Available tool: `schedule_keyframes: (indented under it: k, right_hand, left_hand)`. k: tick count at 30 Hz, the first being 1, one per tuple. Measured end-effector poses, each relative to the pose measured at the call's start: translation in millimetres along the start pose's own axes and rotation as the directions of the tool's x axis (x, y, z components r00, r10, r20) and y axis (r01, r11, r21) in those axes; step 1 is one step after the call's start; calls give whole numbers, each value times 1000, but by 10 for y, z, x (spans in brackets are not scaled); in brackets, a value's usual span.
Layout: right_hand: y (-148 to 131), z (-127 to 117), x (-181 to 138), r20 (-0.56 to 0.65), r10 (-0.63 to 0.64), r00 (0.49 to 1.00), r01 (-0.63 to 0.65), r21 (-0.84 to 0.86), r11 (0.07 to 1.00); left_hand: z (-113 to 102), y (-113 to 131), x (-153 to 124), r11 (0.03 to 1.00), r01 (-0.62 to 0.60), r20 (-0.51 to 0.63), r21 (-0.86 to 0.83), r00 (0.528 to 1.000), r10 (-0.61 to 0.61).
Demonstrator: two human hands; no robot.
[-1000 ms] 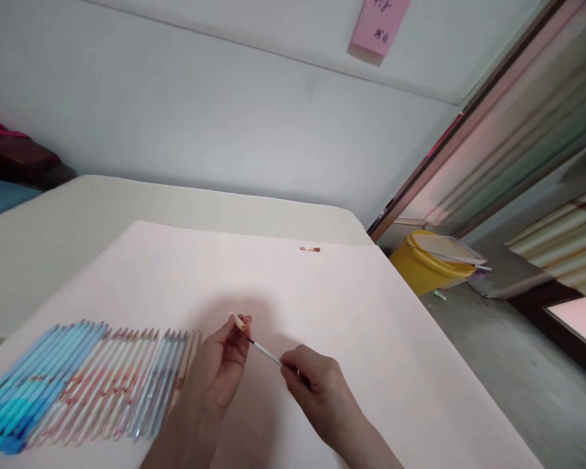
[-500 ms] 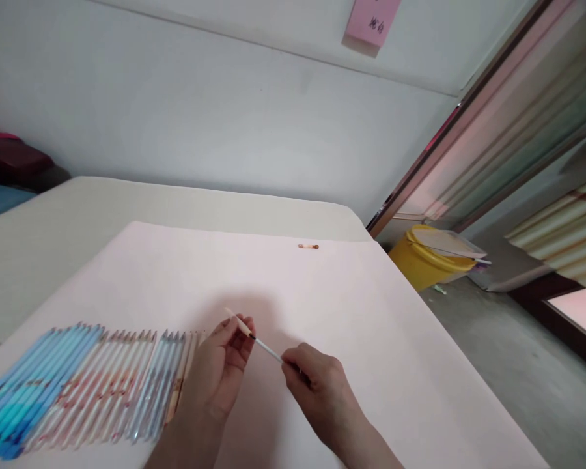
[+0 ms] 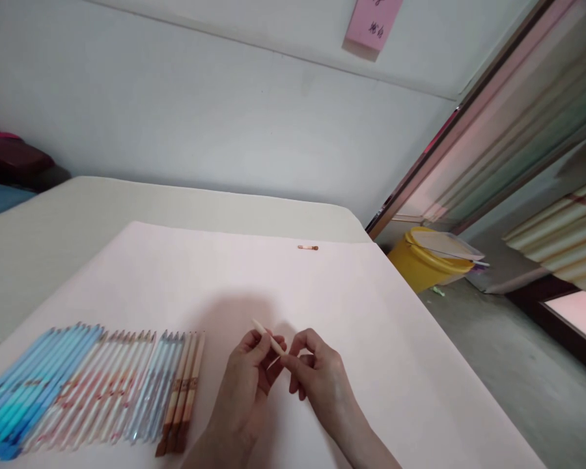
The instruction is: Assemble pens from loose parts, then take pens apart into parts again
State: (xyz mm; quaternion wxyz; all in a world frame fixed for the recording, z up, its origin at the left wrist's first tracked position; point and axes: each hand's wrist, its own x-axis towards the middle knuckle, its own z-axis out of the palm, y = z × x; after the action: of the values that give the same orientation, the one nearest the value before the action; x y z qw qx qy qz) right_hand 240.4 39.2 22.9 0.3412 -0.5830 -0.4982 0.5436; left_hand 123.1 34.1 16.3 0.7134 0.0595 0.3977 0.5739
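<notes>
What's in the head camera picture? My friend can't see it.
A left hand and a right hand hold a thin cream tube above a pale pink sheet. A row of pens lies to the left; a small brown piece lies near the sheet's far edge.

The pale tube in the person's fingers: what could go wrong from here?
The pale tube is slim and held by fingertips, so it might slip from the left hand. The right hand is at its near end, so a push might tilt it. The left forearm is close to the brown pens and could knock them askew.
</notes>
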Motion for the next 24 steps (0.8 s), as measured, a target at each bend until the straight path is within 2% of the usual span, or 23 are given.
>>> schedule_keyframes:
  k: [2,5,8,11,14,20,24]
  right_hand:
    - [-13,12,8,-2,44,999,-43,124,991]
    - [-40,22,-1,21,-12,1000,7,208,978]
    - [-61,-16,-6,144,-83,986,38,291,956]
    - [-55,-95,12,271,-118,955,16,351,936]
    - [-25,-138,48,329,-127,936,1,358,934]
    - [5,-15,56,248,-150,957,46,381,923]
    - [2,26,27,162,-116,980,64,297,953]
  left_hand:
    - [-3,7,8,1000,7,-10,4,1000,-7]
    - [-21,43,30,1000,13,-21,-13,1000,-13]
    - [-44,92,49,999,1,-44,-32,999,-3]
    - [-63,153,57,999,-21,-87,-50,996,16]
    - [-71,193,53,996,-54,-124,-75,991,44]
    - [-73,114,19,999,14,37,-40,999,-13]
    - [-73,94,12,999,14,59,-31,998,-12]
